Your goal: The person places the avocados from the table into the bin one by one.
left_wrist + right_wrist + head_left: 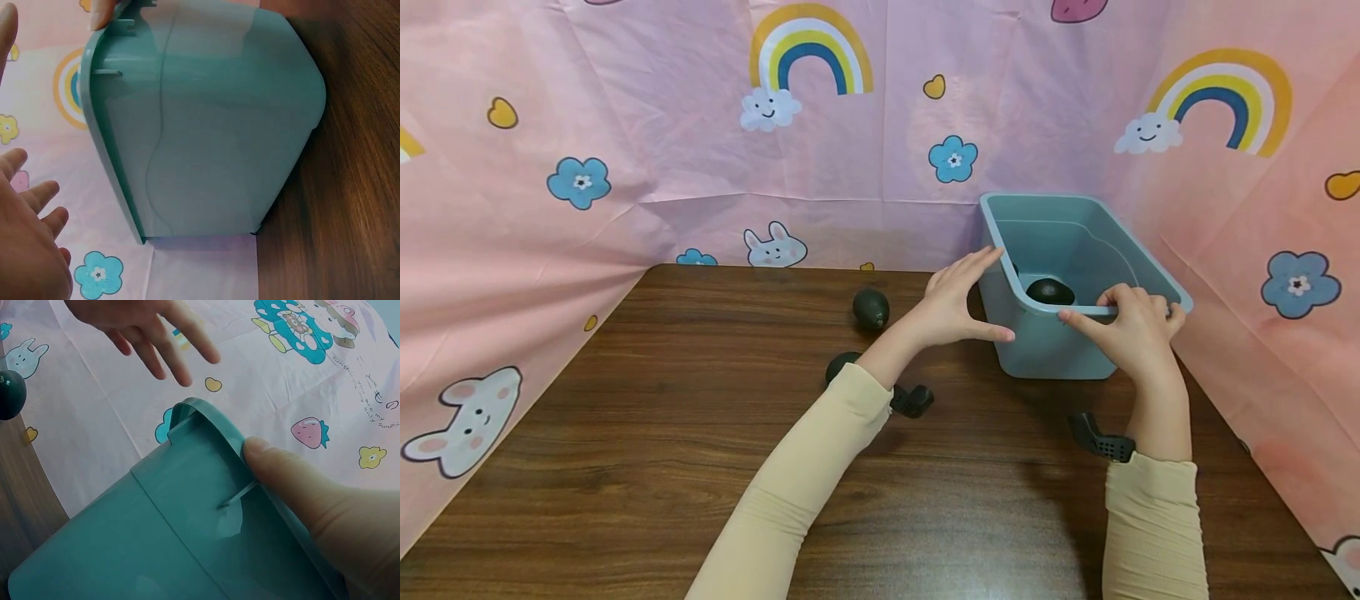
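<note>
A blue-green plastic bin (1052, 346) stands upright at the right of the table. My right hand (1138, 333) grips its front rim, thumb outside and fingers over the inner side; the right wrist view shows the thumb (287, 475) pressed on the rim. Beside the bin's left corner is my left hand (958, 304), fingers extended and thumb spread wide, holding nothing. In the left wrist view, a gap separates that hand (31, 237) from the bin wall (206, 150). Inside the bin lies a dark green avocado (1050, 292), and a dark sliver shows by the left inner wall.
Left of the bin, an avocado (870, 309) lies on the brown wooden table (625, 433). Another avocado (841, 365) is partly hidden behind my left forearm. A pink patterned cloth (880, 133) hangs behind the table and along both sides, close to the bin.
</note>
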The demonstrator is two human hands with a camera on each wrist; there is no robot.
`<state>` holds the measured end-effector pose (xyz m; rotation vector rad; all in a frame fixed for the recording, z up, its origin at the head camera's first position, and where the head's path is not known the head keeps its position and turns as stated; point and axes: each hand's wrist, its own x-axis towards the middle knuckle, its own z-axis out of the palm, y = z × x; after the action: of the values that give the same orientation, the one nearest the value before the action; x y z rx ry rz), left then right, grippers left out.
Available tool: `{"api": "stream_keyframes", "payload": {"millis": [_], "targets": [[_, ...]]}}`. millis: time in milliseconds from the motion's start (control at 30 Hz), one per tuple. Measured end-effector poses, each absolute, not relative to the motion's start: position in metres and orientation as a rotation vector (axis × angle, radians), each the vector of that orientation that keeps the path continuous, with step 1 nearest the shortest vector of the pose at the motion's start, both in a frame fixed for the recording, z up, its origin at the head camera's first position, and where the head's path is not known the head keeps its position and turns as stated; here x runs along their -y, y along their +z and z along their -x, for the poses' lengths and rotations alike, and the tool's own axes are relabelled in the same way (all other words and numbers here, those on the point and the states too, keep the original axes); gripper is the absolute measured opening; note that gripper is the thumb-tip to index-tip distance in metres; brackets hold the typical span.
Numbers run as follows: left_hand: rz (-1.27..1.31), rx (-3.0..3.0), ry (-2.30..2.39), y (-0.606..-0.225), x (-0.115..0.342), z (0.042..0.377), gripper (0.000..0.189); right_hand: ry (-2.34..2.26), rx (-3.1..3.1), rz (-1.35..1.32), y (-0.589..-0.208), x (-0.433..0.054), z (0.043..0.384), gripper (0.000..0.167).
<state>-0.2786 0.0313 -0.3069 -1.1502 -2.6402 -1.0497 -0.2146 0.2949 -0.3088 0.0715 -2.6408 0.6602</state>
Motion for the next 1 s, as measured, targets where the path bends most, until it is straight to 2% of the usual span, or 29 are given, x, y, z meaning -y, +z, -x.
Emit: {"api": "stream_keyframes", "payload": {"millis": [1000], "targets": [[1.263, 2.664, -1.166, -0.324, 0.037, 0.262, 0.1, 0.688, 2.636, -0.076, -0.311, -0.296, 0.214, 0.063]]}}
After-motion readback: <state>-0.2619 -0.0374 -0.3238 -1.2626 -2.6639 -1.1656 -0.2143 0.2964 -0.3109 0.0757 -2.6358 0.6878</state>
